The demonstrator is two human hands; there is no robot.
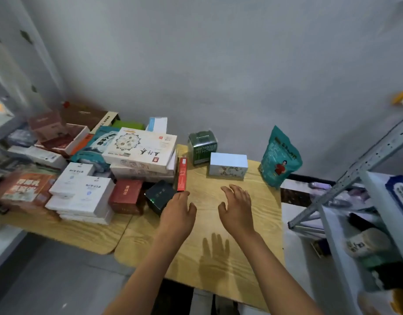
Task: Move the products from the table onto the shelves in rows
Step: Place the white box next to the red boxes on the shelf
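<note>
While both hands hover empty, the left hand (176, 214) and right hand (238, 208) spread their fingers over the bench (218, 246). An open maroon carton (66, 138) sits among stacked boxes; its contents are blurred.

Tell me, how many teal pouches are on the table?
2: one teal pouch stands upright at the right, another teal pouch lies under the white boxes; more may be hidden.

Shelf (364, 164) goods blurred; left boxes (21, 187) smeared, edge-cut.

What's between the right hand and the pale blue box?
Nothing: in the head view only bare wooden table lies between the open right hand and the pale blue rectangular cardboard box.
</note>
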